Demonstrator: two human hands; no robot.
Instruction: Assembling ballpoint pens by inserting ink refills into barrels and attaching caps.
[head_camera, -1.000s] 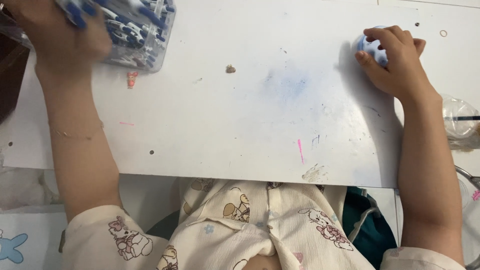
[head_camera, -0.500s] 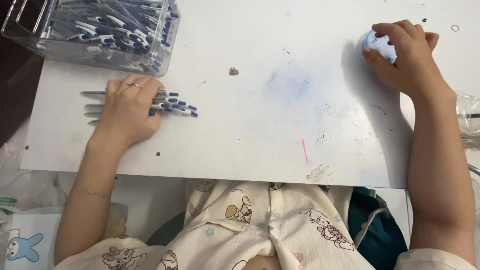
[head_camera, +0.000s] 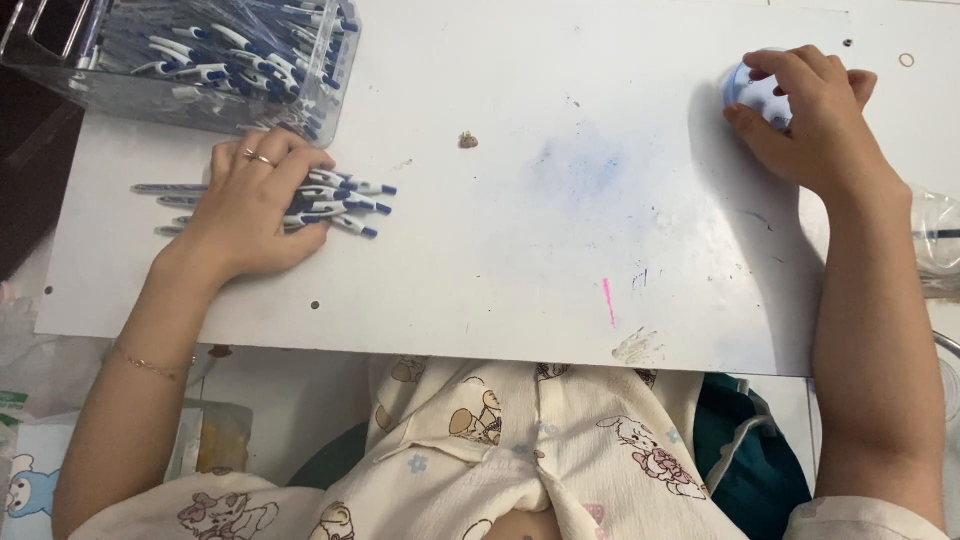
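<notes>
Nearest the camera, a person in a cream printed shirt (head_camera: 520, 450) is sitting at a white surface (head_camera: 520, 260), both bare forearms reaching forward across it. The surface is carrying a faint blue smudge (head_camera: 585, 170) and a short pink mark (head_camera: 608, 300) near its middle.

The left hand (head_camera: 255, 205) is lying palm down on a small pile of pens (head_camera: 335, 200) (white barrels, blue tips), fingers (head_camera: 290, 165) spread flat over them and pressing them to the surface rather than closing around any one. The pen ends are sticking out on both sides of the hand.

The right hand (head_camera: 815, 115) is resting well apart, toward the far right, its fingers curling over a round pale blue object (head_camera: 755, 90) and gripping it against the surface; what the object is cannot be told.

Farthest away, at the far left corner, a clear box (head_camera: 200, 60) is holding many more of the same pens, just beyond the left hand.
</notes>
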